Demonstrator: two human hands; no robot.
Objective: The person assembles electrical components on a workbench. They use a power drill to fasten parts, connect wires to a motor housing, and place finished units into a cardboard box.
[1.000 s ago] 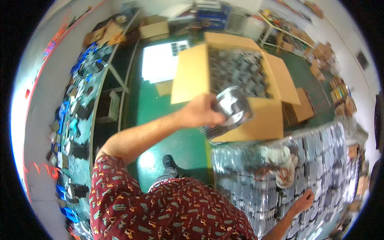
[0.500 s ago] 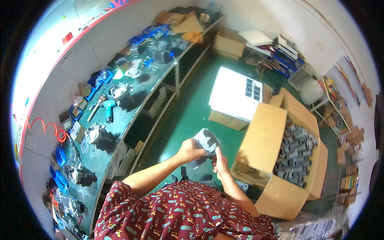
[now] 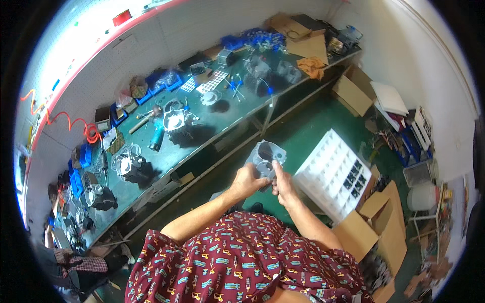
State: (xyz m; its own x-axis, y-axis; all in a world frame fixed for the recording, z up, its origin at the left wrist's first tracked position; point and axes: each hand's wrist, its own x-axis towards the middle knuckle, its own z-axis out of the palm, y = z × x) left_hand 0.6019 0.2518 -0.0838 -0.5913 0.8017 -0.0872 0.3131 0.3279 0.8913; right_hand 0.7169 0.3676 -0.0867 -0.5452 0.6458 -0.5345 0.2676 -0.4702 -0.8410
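A grey finned metal housing point(image 3: 272, 152) is held up in front of my body, its round opening facing upward. My left hand point(image 3: 246, 182) grips the near left side of it, fingers closed round the lower edge. On the right, my right hand point(image 3: 283, 186) has its thumb pressed against the housing's wall, with the other fingers curled below. The housing hangs over the floor, apart from the green-topped workbench point(image 3: 222, 121). Similar metal units stand on that bench, among them a partly assembled one point(image 3: 174, 121) beside a teal power drill point(image 3: 157, 136).
A white compartment tray point(image 3: 331, 169) holding several black parts lies to the right. Behind it stands an open cardboard box point(image 3: 391, 222). Blue bins point(image 3: 164, 83) line the bench's back, near an orange coiled hose point(image 3: 91, 132). Another person's plaid sleeve point(image 3: 88, 263) shows at lower left.
My view has swung left toward the workbench, so the cardboard box has slid to the lower right. Both hands keep hold of the housing, which now shows its round opening more.
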